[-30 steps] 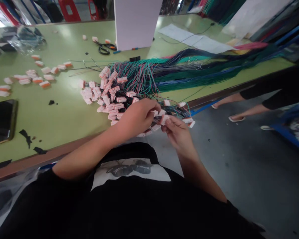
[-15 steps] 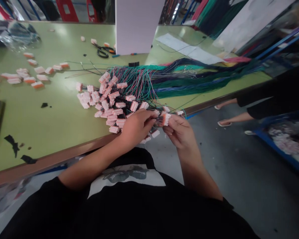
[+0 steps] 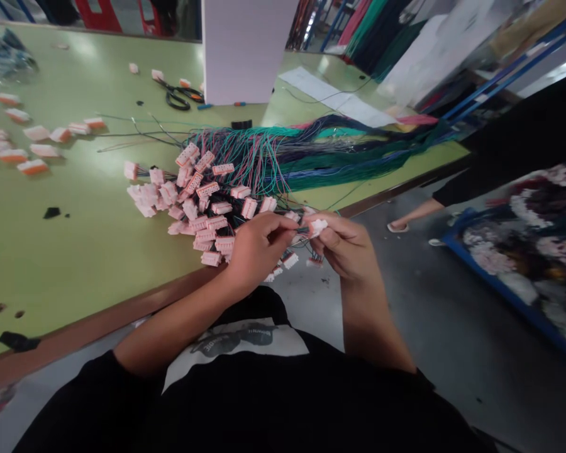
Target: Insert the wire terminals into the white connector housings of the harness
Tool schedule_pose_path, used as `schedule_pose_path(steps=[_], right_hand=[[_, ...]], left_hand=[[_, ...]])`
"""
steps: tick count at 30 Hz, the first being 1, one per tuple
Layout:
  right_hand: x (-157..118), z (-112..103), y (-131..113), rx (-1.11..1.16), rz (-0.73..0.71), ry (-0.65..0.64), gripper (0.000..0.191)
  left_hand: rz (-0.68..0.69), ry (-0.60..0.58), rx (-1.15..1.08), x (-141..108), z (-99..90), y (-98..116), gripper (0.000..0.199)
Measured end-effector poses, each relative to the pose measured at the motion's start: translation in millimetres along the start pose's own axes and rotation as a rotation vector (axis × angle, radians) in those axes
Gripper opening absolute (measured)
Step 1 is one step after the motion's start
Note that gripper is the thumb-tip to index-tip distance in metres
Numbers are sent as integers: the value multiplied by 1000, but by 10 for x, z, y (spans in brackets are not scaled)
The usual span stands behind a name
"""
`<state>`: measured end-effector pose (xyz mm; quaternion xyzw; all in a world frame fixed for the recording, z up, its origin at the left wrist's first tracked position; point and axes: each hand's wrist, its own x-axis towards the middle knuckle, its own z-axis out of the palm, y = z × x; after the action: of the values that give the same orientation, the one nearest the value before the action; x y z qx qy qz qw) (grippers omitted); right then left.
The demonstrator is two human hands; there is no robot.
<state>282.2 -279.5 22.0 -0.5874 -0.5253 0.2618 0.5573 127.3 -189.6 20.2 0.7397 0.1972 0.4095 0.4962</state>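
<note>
Between the fingertips of my right hand (image 3: 351, 245) is a white and orange wire connector (image 3: 317, 228), held just off the table's front edge. My left hand (image 3: 261, 248) pinches the dark wires (image 3: 302, 230) that run into that connector. To the left of my hands lies a heap of similar connectors (image 3: 207, 223), wired and piled on the green table. Behind the heap stretches a long bundle of green, pink and dark wires (image 3: 321, 154). A few wired connectors (image 3: 290, 260) hang over the edge below my hands.
Loose connectors (image 3: 33, 167) lie on the table (image 3: 89, 251) at the left. Black-handled cutters (image 3: 177, 97) rest near a pale upright panel (image 3: 245, 50). White paper (image 3: 334, 97) lies behind the wires. A person's leg (image 3: 419, 214) and a blue bin (image 3: 514, 289) are at right.
The view has turned to the right, so the table things sit further left. The connector in my right hand is tilted differently. The person at right has shifted their legs.
</note>
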Motion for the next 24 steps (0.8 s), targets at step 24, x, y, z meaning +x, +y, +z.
schedule_pose_path(steps=[24], right_hand=[[44,101,40,171,-83,102,17]], left_hand=[[433,172,213,-32,43,-95,18]])
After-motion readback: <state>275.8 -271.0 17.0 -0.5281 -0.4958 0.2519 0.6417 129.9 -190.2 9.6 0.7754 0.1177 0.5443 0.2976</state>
